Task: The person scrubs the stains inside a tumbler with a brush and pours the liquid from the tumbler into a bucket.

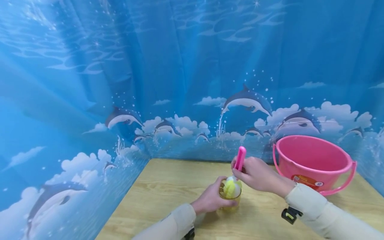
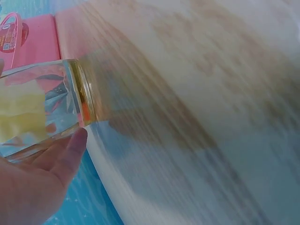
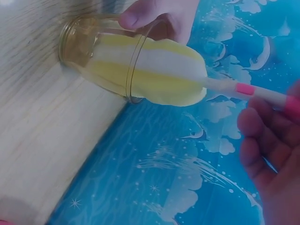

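My left hand (image 1: 210, 198) grips a clear amber drinking glass (image 1: 233, 204), fingers and thumb around its side. The glass stands nearly upright over the wooden table; in the left wrist view its thick base (image 2: 85, 93) is close to the wood. Above it, my right hand (image 1: 260, 175) pinches the pink handle of a sponge cup brush (image 1: 240, 159). The brush's yellow and white sponge head (image 3: 171, 72) is partly inside the glass, with its top bulging out past the rim. In the right wrist view, fingers (image 3: 265, 136) curl near the pink and white handle.
A pink bucket (image 1: 312, 166) with a pink carrying handle and a red label stands on the table to the right of my hands. The wooden table (image 1: 168, 186) ends against a blue curtain (image 1: 186, 83) printed with dolphins, at the back and left side.
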The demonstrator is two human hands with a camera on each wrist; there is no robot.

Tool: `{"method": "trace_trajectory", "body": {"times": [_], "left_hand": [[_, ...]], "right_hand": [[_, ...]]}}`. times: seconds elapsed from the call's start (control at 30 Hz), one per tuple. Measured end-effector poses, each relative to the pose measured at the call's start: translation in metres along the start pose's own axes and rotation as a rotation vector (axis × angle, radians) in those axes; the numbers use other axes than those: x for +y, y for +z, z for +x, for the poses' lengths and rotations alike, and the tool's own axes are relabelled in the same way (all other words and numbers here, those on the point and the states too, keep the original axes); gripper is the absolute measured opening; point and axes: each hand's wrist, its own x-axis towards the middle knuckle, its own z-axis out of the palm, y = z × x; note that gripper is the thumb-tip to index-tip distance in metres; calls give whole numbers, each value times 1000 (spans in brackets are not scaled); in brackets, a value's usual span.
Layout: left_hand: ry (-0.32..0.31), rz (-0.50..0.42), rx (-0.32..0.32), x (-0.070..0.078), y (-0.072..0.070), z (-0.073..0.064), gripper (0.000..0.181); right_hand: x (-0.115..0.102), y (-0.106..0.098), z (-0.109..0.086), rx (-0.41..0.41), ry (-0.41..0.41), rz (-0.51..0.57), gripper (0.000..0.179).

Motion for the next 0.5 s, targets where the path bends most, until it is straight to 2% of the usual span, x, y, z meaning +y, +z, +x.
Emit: {"method": "trace_trajectory", "body": {"times": [0.3,0.5], "left_hand": [[-10,67,-15,5,-4,2,92],[-16,62,-24,6,-5,3,85]], "right_hand": [[12,8,10,-79,85,54,7],[20,13,13,-123,122,74,6]]}}
